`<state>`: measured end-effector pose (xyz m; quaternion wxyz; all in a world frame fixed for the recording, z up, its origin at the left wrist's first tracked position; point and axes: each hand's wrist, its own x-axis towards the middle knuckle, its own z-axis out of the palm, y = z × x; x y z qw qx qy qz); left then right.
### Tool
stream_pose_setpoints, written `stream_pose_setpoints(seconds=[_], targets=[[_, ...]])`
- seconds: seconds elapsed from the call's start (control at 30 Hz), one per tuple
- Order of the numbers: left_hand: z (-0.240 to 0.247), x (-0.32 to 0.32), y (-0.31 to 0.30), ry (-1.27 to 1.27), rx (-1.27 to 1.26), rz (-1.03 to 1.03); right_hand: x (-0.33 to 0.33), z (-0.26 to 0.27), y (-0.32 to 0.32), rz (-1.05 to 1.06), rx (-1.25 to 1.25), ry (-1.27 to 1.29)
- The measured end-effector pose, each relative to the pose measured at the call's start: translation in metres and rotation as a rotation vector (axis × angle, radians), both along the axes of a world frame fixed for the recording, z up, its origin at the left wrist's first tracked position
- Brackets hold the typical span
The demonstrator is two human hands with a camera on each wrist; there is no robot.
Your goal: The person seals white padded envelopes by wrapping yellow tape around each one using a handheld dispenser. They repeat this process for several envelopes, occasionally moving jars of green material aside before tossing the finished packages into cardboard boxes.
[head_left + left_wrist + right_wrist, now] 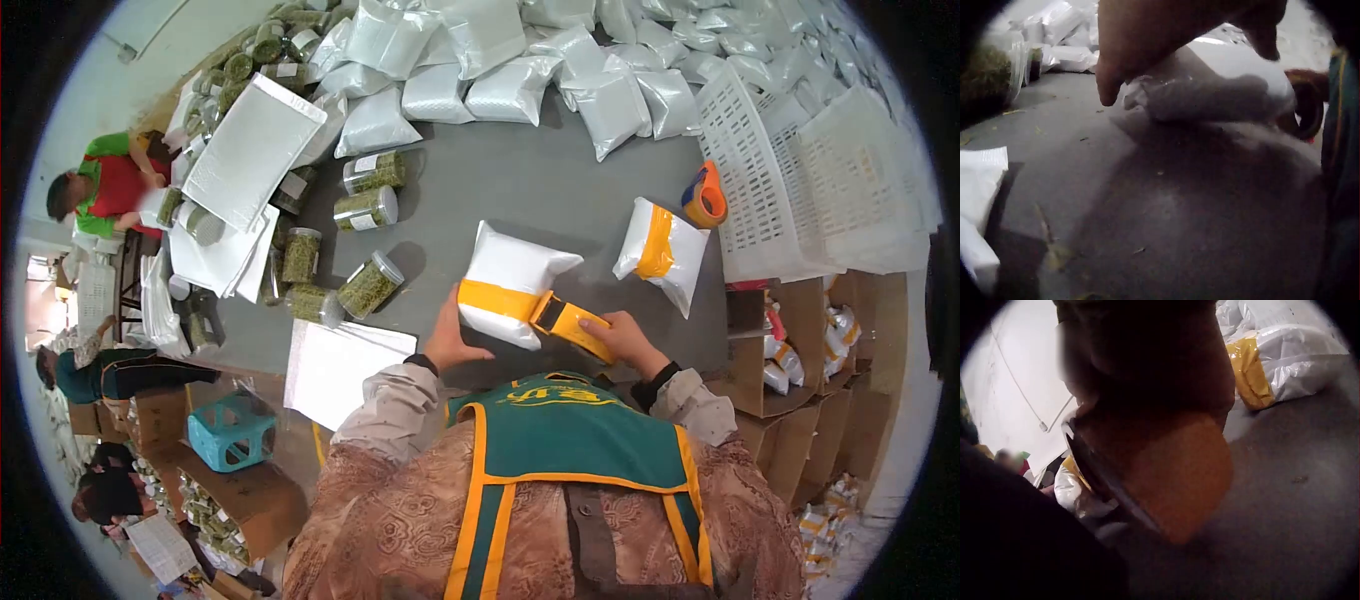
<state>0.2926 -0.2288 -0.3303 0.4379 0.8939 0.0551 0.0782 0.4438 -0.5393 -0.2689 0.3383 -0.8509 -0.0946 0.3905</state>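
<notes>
A plump white mailer bag [510,262] with a band of yellow tape lies on the grey table before the person. The left hand [452,338] rests at its left edge, thumb stretched out toward the right below the bag. In the left wrist view, this hand [1172,31] arches over the bag [1216,100], its fingers spread. The right hand [628,342] grips a yellow tape dispenser [580,330], whose front end meets the bag's lower right, at the end of the tape band. In the right wrist view the dispenser [1160,472] is dark and blurred beneath the hand.
At right lie a second taped bag [667,240], an orange tape dispenser [706,196] and white plastic baskets [760,180]. Jars of green herb [370,283] and flat white mailers [345,370] are at left. Stuffed silver bags [510,90] line the back. Other people are at far left.
</notes>
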Motion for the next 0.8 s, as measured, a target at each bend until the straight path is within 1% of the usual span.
stream_pose_setpoints(seconds=[0.03, 0.1, 0.13, 0.23, 0.27, 0.3, 0.37, 0.4, 0.43, 0.47, 0.5, 0.53, 0.6, 0.67, 0.7, 0.77, 0.8], targets=[[-0.001, -0.001, -0.004, 0.042, -0.077, 0.039, -0.003, 0.007, 0.007, -0.007, 0.058, 0.003], [-0.002, -0.002, -0.014, 0.121, -0.229, 0.121, -0.006, 0.023, 0.025, -0.065, 0.224, 0.154], [-0.006, 0.001, -0.024, 0.031, -0.313, 0.227, -0.008, 0.035, 0.038, -0.095, 0.309, 0.231], [-0.031, 0.015, -0.038, 0.021, -0.653, 0.47, -0.006, 0.068, 0.088, -0.145, 0.432, 0.274], [-0.048, 0.018, -0.039, -0.037, -0.62, 0.478, -0.004, 0.076, 0.105, -0.166, 0.44, 0.281], [-0.035, 0.02, -0.045, 0.083, -0.846, 0.544, -0.002, 0.082, 0.12, -0.189, 0.448, 0.29], [0.022, 0.03, -0.056, 0.33, -1.292, 0.655, 0.009, 0.086, 0.138, -0.236, 0.448, 0.316], [0.036, 0.034, -0.059, 0.405, -1.281, 0.701, 0.015, 0.086, 0.143, -0.263, 0.435, 0.338], [0.019, 0.039, -0.058, 0.355, -1.272, 0.671, 0.019, 0.086, 0.146, -0.292, 0.423, 0.357], [-0.013, 0.045, -0.058, 0.307, -1.264, 0.639, 0.017, 0.103, 0.148, -0.299, 0.411, 0.356], [-0.031, 0.049, -0.061, 0.265, -1.259, 0.607, 0.02, 0.103, 0.147, -0.305, 0.39, 0.356], [-0.006, 0.054, -0.059, 0.256, -1.273, 0.442, 0.027, 0.102, 0.147, -0.308, 0.369, 0.354], [-0.037, 0.066, -0.05, -0.04, -0.68, 0.479, 0.033, 0.095, 0.143, -0.28, 0.368, 0.363], [-0.025, 0.078, -0.05, -0.152, -0.736, 0.405, 0.031, 0.073, 0.139, -0.215, 0.318, 0.321], [-0.019, 0.083, -0.052, -0.127, -0.76, 0.452, 0.031, 0.064, 0.135, -0.183, 0.291, 0.3], [-0.018, 0.091, -0.056, -0.077, -0.806, 0.541, 0.027, 0.064, 0.133, -0.184, 0.309, 0.262], [-0.024, 0.093, -0.056, -0.013, -0.864, 0.589, 0.026, 0.065, 0.131, -0.191, 0.32, 0.241]])
